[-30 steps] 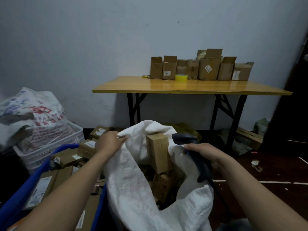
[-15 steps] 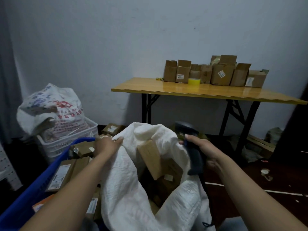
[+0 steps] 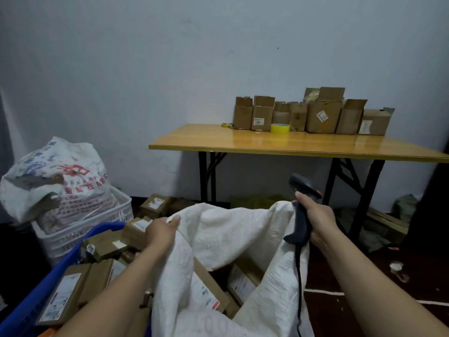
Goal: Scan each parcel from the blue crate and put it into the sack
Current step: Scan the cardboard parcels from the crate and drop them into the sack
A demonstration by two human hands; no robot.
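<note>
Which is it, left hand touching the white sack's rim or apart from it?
Touching. The head view shows the left hand pinching the white sack at its rim, thumb lying on the fabric.

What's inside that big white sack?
Through the open mouth of the white sack, brown cardboard parcels with white labels show, at least two of them. The sack's cloth hides whatever lies deeper down.
</note>
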